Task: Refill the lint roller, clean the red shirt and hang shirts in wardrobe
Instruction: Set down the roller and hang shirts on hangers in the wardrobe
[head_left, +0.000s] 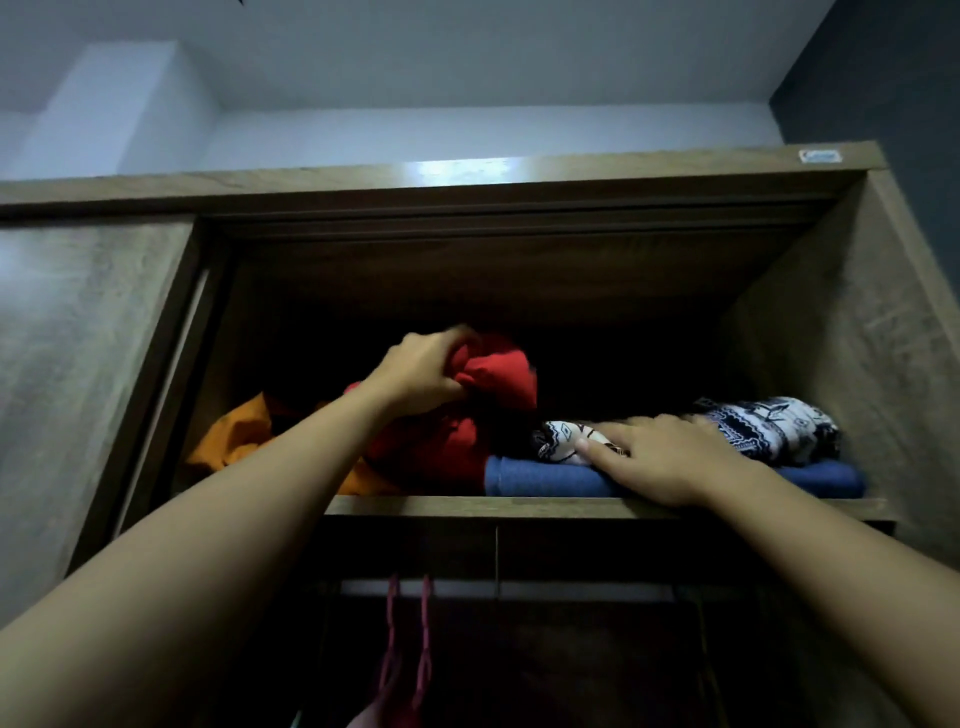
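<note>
Red, soft cloth, the shirt (498, 374) sits bunched on the wardrobe's top shelf (441, 506), the left hand (415, 376) clutching a fistful while the right hand (665, 457) lies flat on folded clothes (779, 431) beside it; light and limp, it probably lifts best gathered whole.

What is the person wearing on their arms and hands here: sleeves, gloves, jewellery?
Nothing visible. The left forearm and right forearm are bare to the frame edge, with no sleeves. The left hand and right hand carry no gloves, and no watch, bracelet or ring shows.
</note>
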